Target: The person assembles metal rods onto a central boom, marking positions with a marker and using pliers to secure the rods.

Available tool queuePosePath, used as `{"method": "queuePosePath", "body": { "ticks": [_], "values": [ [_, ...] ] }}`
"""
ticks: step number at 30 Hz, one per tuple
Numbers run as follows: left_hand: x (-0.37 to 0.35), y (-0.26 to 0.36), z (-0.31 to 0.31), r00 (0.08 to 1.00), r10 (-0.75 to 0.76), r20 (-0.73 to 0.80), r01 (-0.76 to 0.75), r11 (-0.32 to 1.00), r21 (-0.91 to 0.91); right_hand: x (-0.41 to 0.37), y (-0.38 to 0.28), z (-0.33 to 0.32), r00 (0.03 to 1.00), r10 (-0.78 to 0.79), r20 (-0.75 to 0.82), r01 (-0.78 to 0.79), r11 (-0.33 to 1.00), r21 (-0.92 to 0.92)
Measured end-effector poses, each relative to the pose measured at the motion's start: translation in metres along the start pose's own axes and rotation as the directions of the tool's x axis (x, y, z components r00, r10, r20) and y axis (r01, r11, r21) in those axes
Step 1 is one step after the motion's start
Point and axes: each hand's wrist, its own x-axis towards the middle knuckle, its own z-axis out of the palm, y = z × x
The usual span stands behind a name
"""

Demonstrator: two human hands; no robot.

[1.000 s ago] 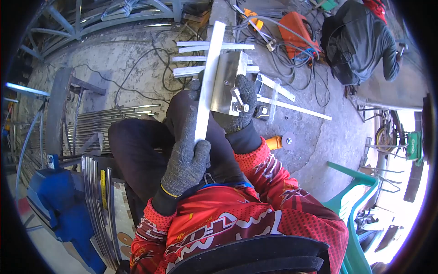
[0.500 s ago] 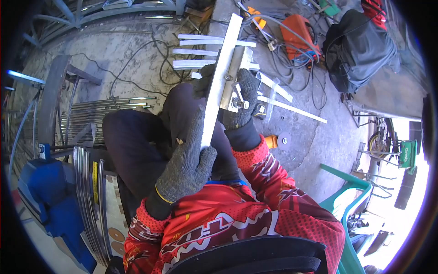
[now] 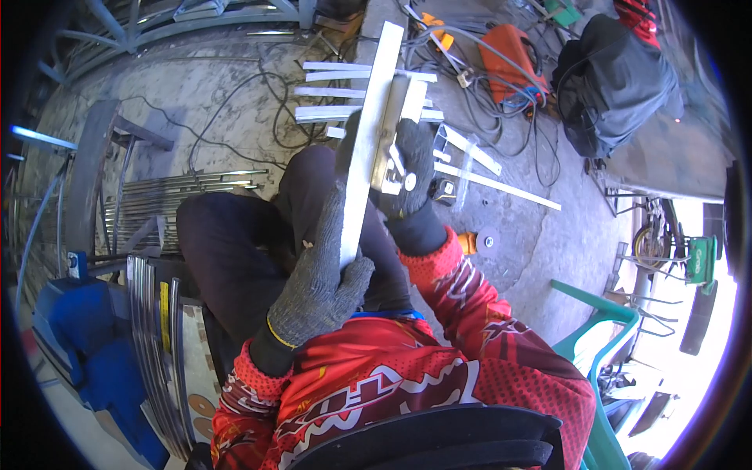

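Note:
My left hand (image 3: 317, 286), in a dark grey glove, is closed on the lower end of a long flat metal bar (image 3: 372, 129) that slants up across my knee. The gloved right hand (image 3: 411, 168) grips a metal fixture (image 3: 389, 157) with a small lever and bolt, which lies along the bar's right side. Part of the right hand's fingers is hidden behind the metal. Light metal strips (image 3: 329, 92) lie on the floor beyond, and a tape measure (image 3: 444, 190) is just right of my right hand.
An orange machine (image 3: 509, 63) and cables lie at the upper right, near a person in dark clothing (image 3: 615, 86). An orange grinder (image 3: 470, 243) is on the floor. A green chair (image 3: 583, 337) stands at the lower right, metal tubes (image 3: 157, 352) at the left.
The bar and the fixture have shifted slightly left and turned a little. My right hand has moved with the fixture, while my left hand keeps its hold on the bar.

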Motion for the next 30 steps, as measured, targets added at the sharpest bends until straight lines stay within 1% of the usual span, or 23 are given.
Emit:
{"method": "queuePosePath", "body": {
  "ticks": [2,3,8,9,10,11,12,13,14,16,17,18,19,20,21,22,23,24,25,26,27,28,30],
  "values": [
    [-0.005,0.000,0.001,0.997,-0.053,0.050,0.054,0.998,-0.037,0.033,0.000,0.024,0.902,-0.367,-0.227,0.274,0.893,-0.356],
    [-0.006,-0.003,0.003,0.999,-0.015,0.030,0.016,0.999,-0.036,0.033,-0.003,0.034,0.899,-0.374,-0.227,0.281,0.892,-0.355],
    [0.002,0.004,0.001,0.984,0.156,-0.091,-0.154,0.988,0.029,0.020,-0.012,0.082,0.833,-0.460,0.307,0.491,0.361,-0.793],
    [0.002,0.011,-0.004,0.997,-0.076,-0.020,0.070,0.977,-0.200,0.010,-0.009,0.047,0.898,-0.334,0.287,0.286,-0.054,-0.957],
    [0.002,0.015,-0.007,0.955,-0.281,0.101,0.297,0.868,-0.397,-0.020,-0.002,0.077,0.826,-0.266,0.496,0.359,-0.430,-0.828],
    [0.003,0.011,-0.007,0.956,-0.278,0.097,0.293,0.871,-0.394,-0.027,0.002,0.051,0.825,-0.116,0.553,0.375,-0.619,-0.690],
    [0.003,0.003,-0.006,0.997,-0.057,-0.047,0.052,0.992,-0.114,-0.044,0.032,0.034,0.767,-0.389,0.510,0.438,-0.262,-0.860],
    [0.003,-0.002,-0.005,0.974,0.196,-0.110,-0.171,0.964,0.202,-0.044,0.020,0.046,0.795,-0.283,0.536,0.412,-0.396,-0.821],
    [-0.001,0.000,-0.004,0.977,0.190,-0.096,-0.168,0.965,0.200,-0.045,0.006,0.063,0.826,-0.180,0.534,0.381,-0.521,-0.764],
    [-0.004,0.009,-0.002,1.000,0.013,-0.016,-0.016,0.986,-0.168,-0.015,0.001,0.072,0.778,-0.459,0.429,0.285,-0.352,-0.892],
    [-0.006,0.013,-0.001,1.000,0.026,0.000,-0.025,0.986,-0.167,0.012,-0.018,0.066,0.664,-0.426,0.614,0.419,-0.468,-0.778],
    [-0.009,0.017,0.001,0.996,-0.084,0.015,0.085,0.956,-0.282,0.040,-0.037,0.061,0.522,-0.359,0.773,0.530,-0.574,-0.625],
    [-0.012,0.020,0.002,0.980,-0.193,0.038,0.192,0.900,-0.391,0.060,-0.047,0.068,0.517,-0.363,0.775,0.545,-0.559,-0.625],
    [-0.013,0.018,0.002,0.983,-0.183,0.034,0.181,0.903,-0.389,0.072,-0.052,0.075,0.513,-0.364,0.777,0.564,-0.540,-0.625],
    [-0.013,0.012,0.003,0.987,-0.159,0.013,0.156,0.945,-0.286,0.068,-0.050,0.078,0.538,-0.338,0.772,0.620,-0.461,-0.634],
    [-0.013,0.009,0.001,0.990,-0.137,-0.011,0.133,0.975,-0.179,0.053,-0.045,0.083,0.550,-0.303,0.778,0.612,-0.487,-0.623],
    [-0.010,0.012,-0.002,0.991,-0.134,-0.030,0.126,0.976,-0.177,0.035,-0.022,0.064,0.846,-0.412,0.339,0.391,0.044,-0.920],
    [-0.007,0.018,-0.006,0.966,-0.255,0.032,0.251,0.912,-0.326,0.006,-0.018,0.102,0.938,-0.298,0.177,0.116,-0.211,-0.971],
    [-0.005,0.020,-0.009,0.926,-0.359,0.114,0.370,0.809,-0.457,-0.014,-0.005,0.047,0.741,-0.107,0.663,0.492,-0.585,-0.645],
    [-0.004,0.015,-0.009,0.928,-0.359,0.102,0.364,0.811,-0.457,-0.034,0.014,0.041,0.703,-0.140,0.697,0.451,-0.670,-0.589],
    [-0.004,0.005,-0.006,0.992,-0.119,-0.038,0.110,0.974,-0.200,-0.061,0.022,0.044,0.897,-0.063,0.437,0.324,-0.577,-0.750],
    [-0.004,0.000,-0.005,0.983,0.157,-0.093,-0.147,0.984,0.101,-0.066,0.027,0.039,0.735,-0.134,0.665,0.444,-0.646,-0.621],
    [-0.011,0.008,-0.005,0.994,0.094,-0.057,-0.094,0.996,0.002,-0.036,0.028,-0.008,0.870,-0.183,0.457,0.280,-0.579,-0.766]
  ]
}}
